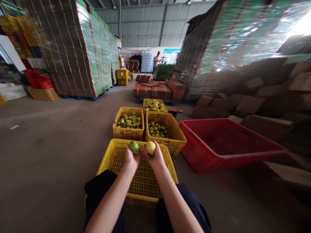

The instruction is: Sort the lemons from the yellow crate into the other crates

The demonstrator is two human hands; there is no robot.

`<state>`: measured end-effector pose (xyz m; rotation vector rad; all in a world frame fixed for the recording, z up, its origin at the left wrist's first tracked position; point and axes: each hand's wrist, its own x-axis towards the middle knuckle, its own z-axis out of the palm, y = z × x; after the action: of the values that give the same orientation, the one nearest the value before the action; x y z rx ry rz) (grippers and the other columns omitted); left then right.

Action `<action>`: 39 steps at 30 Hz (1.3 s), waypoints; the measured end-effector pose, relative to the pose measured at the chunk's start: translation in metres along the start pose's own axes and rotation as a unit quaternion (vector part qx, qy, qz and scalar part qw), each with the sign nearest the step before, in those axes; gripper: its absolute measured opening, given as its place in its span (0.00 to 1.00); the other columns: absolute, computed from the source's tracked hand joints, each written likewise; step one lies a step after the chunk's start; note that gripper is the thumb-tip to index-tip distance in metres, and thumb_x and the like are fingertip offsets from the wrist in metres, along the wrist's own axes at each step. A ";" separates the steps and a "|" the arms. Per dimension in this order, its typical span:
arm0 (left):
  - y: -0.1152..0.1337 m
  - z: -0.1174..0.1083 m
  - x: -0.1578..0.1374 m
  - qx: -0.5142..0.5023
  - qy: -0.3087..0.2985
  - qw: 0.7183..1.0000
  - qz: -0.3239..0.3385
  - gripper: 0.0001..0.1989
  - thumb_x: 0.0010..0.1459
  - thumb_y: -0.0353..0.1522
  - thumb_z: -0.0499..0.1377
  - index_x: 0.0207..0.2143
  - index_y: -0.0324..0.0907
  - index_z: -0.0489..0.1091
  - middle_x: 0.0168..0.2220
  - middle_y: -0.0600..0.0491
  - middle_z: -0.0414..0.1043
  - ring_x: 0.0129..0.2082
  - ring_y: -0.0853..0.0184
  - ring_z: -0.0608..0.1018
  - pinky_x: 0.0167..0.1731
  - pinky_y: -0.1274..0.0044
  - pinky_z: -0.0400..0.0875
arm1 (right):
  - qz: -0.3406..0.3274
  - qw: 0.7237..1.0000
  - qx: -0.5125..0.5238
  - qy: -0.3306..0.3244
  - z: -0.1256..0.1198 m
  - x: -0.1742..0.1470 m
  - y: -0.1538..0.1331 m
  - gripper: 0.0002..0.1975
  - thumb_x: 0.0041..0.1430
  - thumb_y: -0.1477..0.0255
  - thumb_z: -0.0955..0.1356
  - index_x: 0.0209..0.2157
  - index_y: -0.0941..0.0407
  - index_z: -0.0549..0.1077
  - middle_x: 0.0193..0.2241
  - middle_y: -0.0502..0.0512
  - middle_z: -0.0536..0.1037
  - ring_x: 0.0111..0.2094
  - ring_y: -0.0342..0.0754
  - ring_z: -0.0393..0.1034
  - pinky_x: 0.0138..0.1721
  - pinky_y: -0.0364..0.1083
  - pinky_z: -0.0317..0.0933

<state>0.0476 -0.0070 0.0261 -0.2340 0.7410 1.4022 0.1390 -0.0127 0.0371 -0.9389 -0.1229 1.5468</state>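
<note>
My left hand [132, 156] is closed around a green lemon [134, 147], an oval fruit with glossy skin. Beside it, my right hand [155, 157] grips a pale yellow lemon [150, 148], which looks rounder. Both fruits are held up side by side, a small gap apart, above the far part of a yellow plastic crate [170, 168]. This crate stands between my knees, and its perforated floor shows no fruit where visible. My forearms cover part of it.
Beyond stand a left crate [128, 133], a right crate [167, 142] and a rear crate [155, 101], all holding green-yellow fruit. A red crate [206, 158] sits right, near cardboard boxes [225, 105]. Wrapped pallet stacks [65, 51] flank the aisle; a person [156, 59] stands far back.
</note>
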 end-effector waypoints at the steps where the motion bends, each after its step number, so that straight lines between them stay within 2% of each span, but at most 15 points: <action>1: 0.001 0.001 -0.001 -0.003 0.004 1.000 0.005 0.10 0.64 0.34 0.52 0.29 0.41 0.65 0.23 0.56 0.66 0.20 0.72 0.70 0.21 0.81 0.68 | 0.003 1.000 0.003 0.017 0.000 0.001 0.001 0.15 0.56 0.60 0.68 0.25 0.55 0.65 0.15 0.48 0.71 0.12 0.39 0.58 0.12 0.38 0.52; 5: 0.004 0.000 -0.004 0.012 0.001 1.000 -0.010 0.12 0.62 0.38 0.57 0.29 0.41 0.64 0.23 0.55 0.66 0.21 0.72 0.71 0.21 0.82 0.69 | -0.010 1.000 0.007 0.024 0.000 0.002 0.001 0.12 0.53 0.66 0.71 0.24 0.54 0.64 0.14 0.44 0.66 0.15 0.39 0.59 0.14 0.37 0.55; 8: 0.004 -0.001 -0.004 0.033 -0.016 0.998 -0.048 0.16 0.64 0.41 0.52 0.32 0.38 0.68 0.24 0.52 0.67 0.21 0.71 0.70 0.19 0.81 0.68 | 0.002 1.000 -0.002 0.006 -0.001 0.002 0.001 0.12 0.52 0.65 0.70 0.23 0.53 0.65 0.16 0.46 0.67 0.16 0.40 0.59 0.14 0.39 0.55; 11: 0.002 -0.002 -0.003 0.044 -0.037 0.997 -0.052 0.16 0.66 0.37 0.48 0.40 0.36 0.71 0.27 0.50 0.69 0.22 0.70 0.70 0.19 0.80 0.68 | 0.024 0.999 -0.016 -0.013 -0.003 0.005 0.001 0.13 0.56 0.61 0.67 0.22 0.53 0.67 0.18 0.50 0.70 0.17 0.42 0.60 0.15 0.41 0.55; 15: 0.001 -0.001 -0.003 0.061 -0.031 0.997 -0.029 0.13 0.66 0.31 0.48 0.44 0.38 0.70 0.28 0.51 0.67 0.22 0.71 0.69 0.19 0.83 0.68 | 0.038 0.999 -0.019 -0.011 -0.004 0.009 0.003 0.15 0.60 0.64 0.60 0.23 0.55 0.68 0.19 0.52 0.70 0.18 0.42 0.60 0.16 0.40 0.54; 18: 0.002 0.000 -0.006 0.060 -0.035 0.997 -0.032 0.13 0.66 0.32 0.48 0.41 0.38 0.71 0.26 0.51 0.66 0.22 0.71 0.69 0.18 0.83 0.67 | 0.056 0.998 -0.018 0.003 -0.004 0.009 0.003 0.18 0.62 0.62 0.59 0.23 0.56 0.68 0.18 0.54 0.70 0.19 0.43 0.62 0.16 0.40 0.54; 21: 0.003 0.001 -0.007 0.049 -0.055 0.997 -0.029 0.13 0.65 0.36 0.50 0.36 0.38 0.71 0.25 0.51 0.66 0.22 0.71 0.69 0.18 0.83 0.67 | 0.052 0.999 -0.003 0.003 -0.001 0.005 0.002 0.16 0.60 0.60 0.63 0.23 0.55 0.67 0.17 0.53 0.69 0.20 0.44 0.63 0.16 0.40 0.56; 26: 0.007 0.003 -0.009 0.034 -0.065 0.997 0.008 0.09 0.61 0.36 0.58 0.34 0.39 0.69 0.25 0.53 0.66 0.24 0.72 0.70 0.22 0.83 0.69 | 0.017 0.997 0.062 -0.050 0.003 -0.004 0.000 0.13 0.58 0.63 0.66 0.24 0.55 0.67 0.19 0.49 0.70 0.20 0.41 0.62 0.19 0.38 0.58; 30: 0.008 0.004 -0.009 0.034 -0.072 0.997 0.006 0.14 0.65 0.38 0.52 0.42 0.38 0.70 0.29 0.51 0.69 0.25 0.71 0.70 0.22 0.81 0.68 | 0.029 0.995 0.059 -0.070 0.002 -0.004 0.002 0.20 0.60 0.55 0.63 0.23 0.56 0.66 0.19 0.51 0.70 0.18 0.40 0.58 0.16 0.39 0.54; 33: 0.007 0.005 -0.008 0.027 -0.085 0.996 0.007 0.15 0.68 0.35 0.47 0.45 0.38 0.70 0.32 0.51 0.70 0.26 0.71 0.71 0.24 0.81 0.69 | 0.021 0.996 0.037 -0.074 0.001 0.001 0.005 0.21 0.62 0.55 0.60 0.24 0.55 0.66 0.19 0.51 0.70 0.16 0.40 0.55 0.14 0.39 0.50; 39: 0.007 0.007 -0.007 0.041 -0.088 0.995 0.008 0.12 0.66 0.32 0.48 0.35 0.40 0.70 0.30 0.52 0.70 0.25 0.71 0.71 0.24 0.80 0.70 | 0.057 0.996 0.059 -0.027 0.003 0.007 0.009 0.22 0.68 0.60 0.54 0.27 0.55 0.66 0.17 0.53 0.70 0.18 0.44 0.62 0.15 0.41 0.58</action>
<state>0.0434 -0.0071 0.0374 -0.0393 0.6538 1.3849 0.1307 -0.0076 0.0308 -0.8237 -0.0165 1.6678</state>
